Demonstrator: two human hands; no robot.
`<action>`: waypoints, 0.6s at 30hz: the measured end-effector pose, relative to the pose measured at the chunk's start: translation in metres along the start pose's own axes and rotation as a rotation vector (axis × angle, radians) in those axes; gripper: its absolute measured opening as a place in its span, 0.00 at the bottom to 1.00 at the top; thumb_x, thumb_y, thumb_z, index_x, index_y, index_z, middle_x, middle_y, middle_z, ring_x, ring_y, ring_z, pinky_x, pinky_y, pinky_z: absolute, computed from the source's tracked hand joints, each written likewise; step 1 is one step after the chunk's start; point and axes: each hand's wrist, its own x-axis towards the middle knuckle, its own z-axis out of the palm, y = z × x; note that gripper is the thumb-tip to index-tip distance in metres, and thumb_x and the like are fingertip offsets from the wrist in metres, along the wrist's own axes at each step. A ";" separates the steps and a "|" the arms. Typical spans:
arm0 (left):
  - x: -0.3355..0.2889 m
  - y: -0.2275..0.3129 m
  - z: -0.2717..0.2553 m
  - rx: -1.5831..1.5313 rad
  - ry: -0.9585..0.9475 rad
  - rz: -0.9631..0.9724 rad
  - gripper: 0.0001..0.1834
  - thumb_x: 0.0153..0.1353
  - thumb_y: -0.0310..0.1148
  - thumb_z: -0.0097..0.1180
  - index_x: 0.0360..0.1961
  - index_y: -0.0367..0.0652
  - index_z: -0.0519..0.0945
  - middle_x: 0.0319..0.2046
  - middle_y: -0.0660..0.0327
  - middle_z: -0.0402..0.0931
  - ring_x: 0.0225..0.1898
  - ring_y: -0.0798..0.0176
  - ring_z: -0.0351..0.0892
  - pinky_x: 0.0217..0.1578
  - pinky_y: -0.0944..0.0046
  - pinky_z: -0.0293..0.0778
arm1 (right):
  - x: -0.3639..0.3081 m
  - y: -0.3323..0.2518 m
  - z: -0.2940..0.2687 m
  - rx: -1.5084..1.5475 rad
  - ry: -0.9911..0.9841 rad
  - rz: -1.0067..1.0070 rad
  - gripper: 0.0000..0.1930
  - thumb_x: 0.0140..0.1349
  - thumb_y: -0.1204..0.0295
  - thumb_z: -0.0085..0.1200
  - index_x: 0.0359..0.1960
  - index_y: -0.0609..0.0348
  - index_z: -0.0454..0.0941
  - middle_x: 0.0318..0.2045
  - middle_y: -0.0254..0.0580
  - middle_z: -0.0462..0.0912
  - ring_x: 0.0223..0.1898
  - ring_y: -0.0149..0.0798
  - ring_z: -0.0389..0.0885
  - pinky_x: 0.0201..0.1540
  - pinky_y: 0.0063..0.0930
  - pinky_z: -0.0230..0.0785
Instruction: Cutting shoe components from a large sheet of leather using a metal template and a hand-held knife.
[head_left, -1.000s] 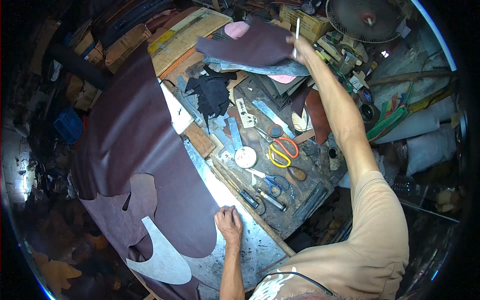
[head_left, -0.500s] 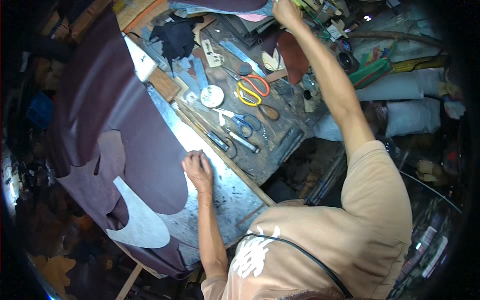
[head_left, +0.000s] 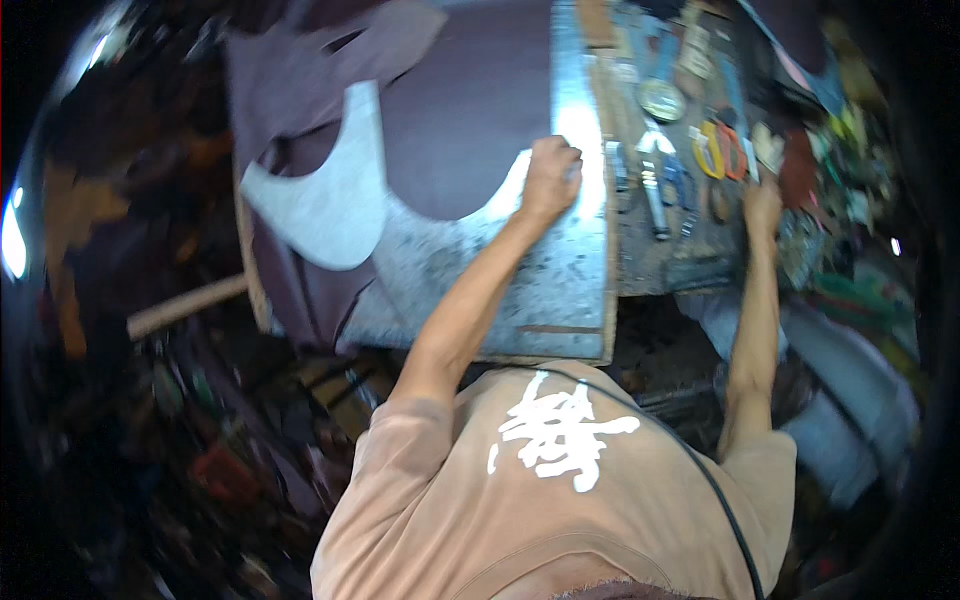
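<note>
Imo, with the right hand (head_left: 762, 208) holding a closed grip on what looks like a slim white stick (head_left: 752, 160) beside the scissors (head_left: 718, 150) and the left hand (head_left: 552, 180) resting curled (can't tell if it's pinching anything) by the dark leather (head_left: 460, 100) on the metal surface (head_left: 480, 290), keeping that sheet flat is mattering most.
</note>
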 end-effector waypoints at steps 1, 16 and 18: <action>0.006 0.012 0.001 -0.005 -0.026 -0.012 0.08 0.49 0.27 0.61 0.32 0.39 0.81 0.35 0.53 0.75 0.42 0.49 0.73 0.45 0.52 0.69 | -0.001 0.022 0.000 -0.119 0.006 -0.035 0.19 0.61 0.68 0.49 0.54 0.54 0.75 0.43 0.59 0.80 0.46 0.61 0.78 0.48 0.52 0.69; -0.138 -0.110 -0.345 0.580 0.674 -0.680 0.27 0.59 0.35 0.58 0.56 0.29 0.70 0.55 0.41 0.69 0.61 0.42 0.64 0.60 0.50 0.61 | -0.254 -0.302 -0.016 1.080 -0.733 0.261 0.20 0.68 0.61 0.51 0.52 0.65 0.76 0.35 0.38 0.82 0.31 0.27 0.79 0.32 0.20 0.74; -0.154 -0.121 -0.365 0.440 0.637 -0.786 0.29 0.60 0.34 0.59 0.58 0.27 0.67 0.54 0.40 0.70 0.57 0.44 0.70 0.58 0.53 0.64 | -0.290 -0.351 -0.005 1.117 -0.863 0.246 0.18 0.67 0.64 0.51 0.52 0.63 0.76 0.36 0.38 0.82 0.34 0.27 0.79 0.35 0.21 0.73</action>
